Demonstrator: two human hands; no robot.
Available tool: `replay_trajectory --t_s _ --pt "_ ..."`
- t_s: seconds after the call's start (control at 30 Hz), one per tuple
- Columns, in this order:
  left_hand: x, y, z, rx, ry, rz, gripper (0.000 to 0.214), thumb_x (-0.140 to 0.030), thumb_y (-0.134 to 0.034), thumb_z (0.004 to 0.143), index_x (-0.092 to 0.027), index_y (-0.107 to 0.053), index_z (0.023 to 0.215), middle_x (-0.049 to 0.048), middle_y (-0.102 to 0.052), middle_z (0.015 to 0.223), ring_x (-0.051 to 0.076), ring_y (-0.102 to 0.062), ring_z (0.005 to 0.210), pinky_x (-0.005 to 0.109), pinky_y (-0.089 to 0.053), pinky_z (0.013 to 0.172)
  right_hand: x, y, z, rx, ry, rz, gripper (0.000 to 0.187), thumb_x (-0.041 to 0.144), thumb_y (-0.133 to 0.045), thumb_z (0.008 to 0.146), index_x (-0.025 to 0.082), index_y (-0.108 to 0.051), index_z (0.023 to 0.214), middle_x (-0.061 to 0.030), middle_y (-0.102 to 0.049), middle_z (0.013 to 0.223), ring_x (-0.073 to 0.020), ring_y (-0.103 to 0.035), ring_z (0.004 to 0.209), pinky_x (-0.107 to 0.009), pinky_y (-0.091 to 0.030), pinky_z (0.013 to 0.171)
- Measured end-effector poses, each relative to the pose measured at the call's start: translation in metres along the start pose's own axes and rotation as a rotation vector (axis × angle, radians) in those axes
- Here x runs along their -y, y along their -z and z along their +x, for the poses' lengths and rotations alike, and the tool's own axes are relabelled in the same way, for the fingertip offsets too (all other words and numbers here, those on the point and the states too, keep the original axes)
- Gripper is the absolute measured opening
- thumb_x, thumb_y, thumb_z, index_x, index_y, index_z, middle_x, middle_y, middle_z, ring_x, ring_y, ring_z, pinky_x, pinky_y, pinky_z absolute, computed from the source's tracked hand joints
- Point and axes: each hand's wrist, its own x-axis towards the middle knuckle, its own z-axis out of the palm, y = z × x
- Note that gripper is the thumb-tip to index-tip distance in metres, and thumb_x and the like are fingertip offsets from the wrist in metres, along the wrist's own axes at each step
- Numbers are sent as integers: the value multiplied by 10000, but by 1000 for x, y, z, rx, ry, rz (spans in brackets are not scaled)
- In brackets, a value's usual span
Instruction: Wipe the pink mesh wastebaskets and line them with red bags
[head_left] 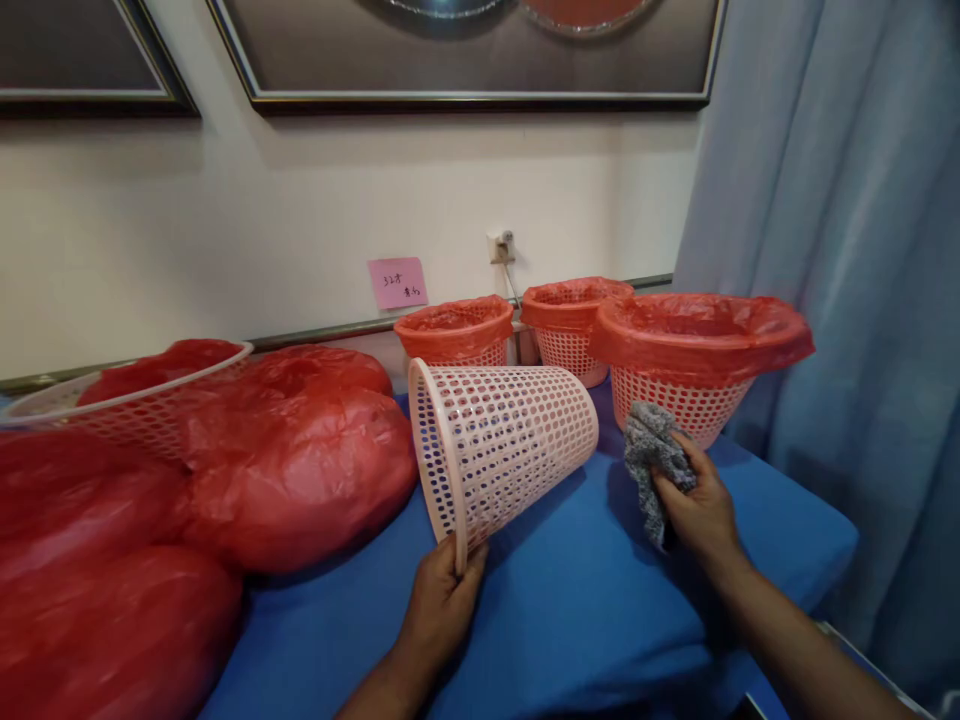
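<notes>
A pale pink perforated wastebasket (517,420) lies tilted on its side, its mouth facing left. My left hand (442,600) grips the lower part of its rim, thumb on one side and fingers on the other. To the right of the basket's base, my right hand (701,505) is closed on a crumpled grey cloth (654,455), held apart from that basket. Behind the cloth stands an upright wastebasket (679,400) with a red plastic bag liner (705,350) folded over its rim.
Two more lined baskets, a left one (454,335) and a middle one (574,335), stand by the wall. Bulging red plastic bags (315,480) and another basket (142,425) fill the left. A blue-covered table (322,640) lies beneath. A blue curtain (862,300) hangs at right.
</notes>
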Motion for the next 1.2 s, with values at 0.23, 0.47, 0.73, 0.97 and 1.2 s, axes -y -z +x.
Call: replay_trajectory --t_s 0.23,0.47,0.73,0.97,1.2 --pt "-77 -3 21 5 -67 -165 683 -432 -778 809 -207 -585 1425 132 -702 1339 326 -670 1230 470 -503 1105 141 -21 22 111 451 225 559 210 -623 894 290 -524 1438 -130 -501 1426 -303 -569 1292 -546 -514 1071" --pt "-46 -10 24 -53 -49 -211 436 -504 -702 879 -175 -749 1161 117 -765 1114 300 -724 1007 417 -590 944 166 -68 -3 101 773 203 570 306 -661 868 283 -543 1425 -137 -188 1652 -394 -376 1449 -622 -473 1091" --pt "-11 -8 10 50 -317 -10 328 -433 -603 946 -203 -780 1100 100 -766 940 254 -700 803 359 -603 768 141 -65 -27 10 892 277 456 239 -726 826 387 -681 1254 -47 -450 1467 -279 -523 1264 -462 -581 993" --pt "-16 -14 12 40 -308 23 356 -377 -567 981 -196 -730 1241 114 -768 1160 294 -716 1094 413 -581 987 132 -73 -10 19 789 326 431 133 -629 843 337 -683 1218 -58 -510 1424 -269 -554 1283 -473 -581 1003" --pt "-11 -14 17 61 -316 72 402 -340 -544 1000 -182 -681 1344 142 -720 1310 314 -663 1250 478 -508 1120 70 -93 53 -118 100 256 350 244 -674 850 239 -712 1198 -117 -577 1323 -289 -626 1209 -536 -514 1077"
